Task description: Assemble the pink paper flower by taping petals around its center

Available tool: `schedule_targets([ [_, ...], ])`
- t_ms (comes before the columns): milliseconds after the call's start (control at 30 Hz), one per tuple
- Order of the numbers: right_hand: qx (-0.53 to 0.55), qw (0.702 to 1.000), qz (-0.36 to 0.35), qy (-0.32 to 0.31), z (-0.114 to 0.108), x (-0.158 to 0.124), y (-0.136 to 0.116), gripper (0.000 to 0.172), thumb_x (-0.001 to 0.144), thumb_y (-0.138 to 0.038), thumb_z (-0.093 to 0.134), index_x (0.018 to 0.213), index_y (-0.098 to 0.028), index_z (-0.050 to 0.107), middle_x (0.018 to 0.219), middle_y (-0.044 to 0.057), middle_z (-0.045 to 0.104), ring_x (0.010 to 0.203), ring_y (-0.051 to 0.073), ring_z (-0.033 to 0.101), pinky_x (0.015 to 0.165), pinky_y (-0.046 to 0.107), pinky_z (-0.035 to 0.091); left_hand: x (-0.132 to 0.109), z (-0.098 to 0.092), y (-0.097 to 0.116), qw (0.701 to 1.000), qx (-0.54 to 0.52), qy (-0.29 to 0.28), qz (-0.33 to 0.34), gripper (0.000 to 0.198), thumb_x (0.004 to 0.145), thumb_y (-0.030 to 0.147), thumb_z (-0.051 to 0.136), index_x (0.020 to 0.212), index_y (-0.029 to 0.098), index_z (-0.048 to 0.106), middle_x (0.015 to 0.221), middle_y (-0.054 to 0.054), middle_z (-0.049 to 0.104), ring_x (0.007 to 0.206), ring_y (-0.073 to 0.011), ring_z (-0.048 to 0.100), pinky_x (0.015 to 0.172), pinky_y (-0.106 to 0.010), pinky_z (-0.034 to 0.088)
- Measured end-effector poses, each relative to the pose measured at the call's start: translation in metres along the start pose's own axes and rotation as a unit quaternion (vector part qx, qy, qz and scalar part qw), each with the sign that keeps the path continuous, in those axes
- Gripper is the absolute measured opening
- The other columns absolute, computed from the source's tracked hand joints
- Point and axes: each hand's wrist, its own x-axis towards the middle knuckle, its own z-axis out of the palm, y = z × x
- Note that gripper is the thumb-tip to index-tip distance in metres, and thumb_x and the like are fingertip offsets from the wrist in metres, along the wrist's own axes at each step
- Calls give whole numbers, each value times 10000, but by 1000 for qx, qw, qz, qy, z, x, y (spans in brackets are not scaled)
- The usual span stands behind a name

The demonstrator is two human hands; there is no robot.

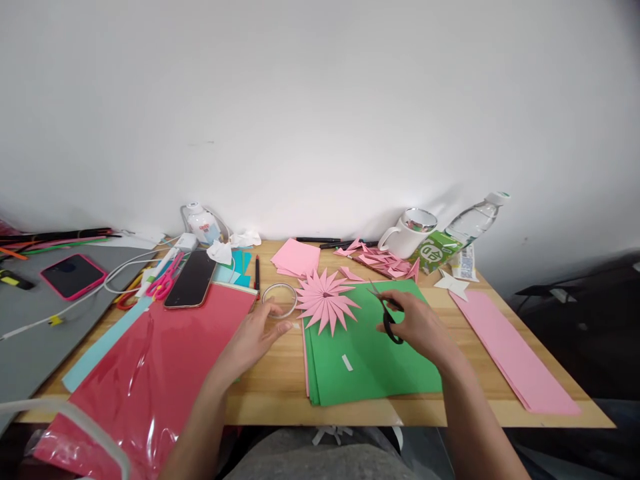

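My left hand (pixel 256 337) is at a roll of clear tape (pixel 295 301), its index finger curled over the near rim and its thumb outside the ring. My right hand (pixel 420 328) holds black-handled scissors (pixel 389 319) by the loops, with the blades pointing away to the upper left. Between the hands, a pointed pink folded-paper flower (pixel 327 300) overlaps the far left corner of a stack of green paper (pixel 375 363). A short white strip (pixel 347 363) lies on the green sheet.
Pink sheets (pixel 296 257), folded pink pieces (pixel 380 259), a white mug (pixel 409 233), a green box (pixel 435 252) and a water bottle (pixel 473 223) line the back. Red paper in plastic (pixel 165 373) and a phone (pixel 190 280) lie left; pink strips (pixel 515 350) lie right.
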Motion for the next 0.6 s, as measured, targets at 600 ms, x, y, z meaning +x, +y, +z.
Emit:
schedule_targets([
  [600, 423, 899, -92, -72, 38, 8, -67, 277, 709, -394, 679, 868, -176, 617, 811, 46, 645, 716, 164, 594, 650, 296, 485, 23, 56, 38, 843, -486, -196, -118, 538, 824, 586, 365, 929, 161, 678, 1037, -121, 634, 1000, -230, 560, 889, -369, 437],
])
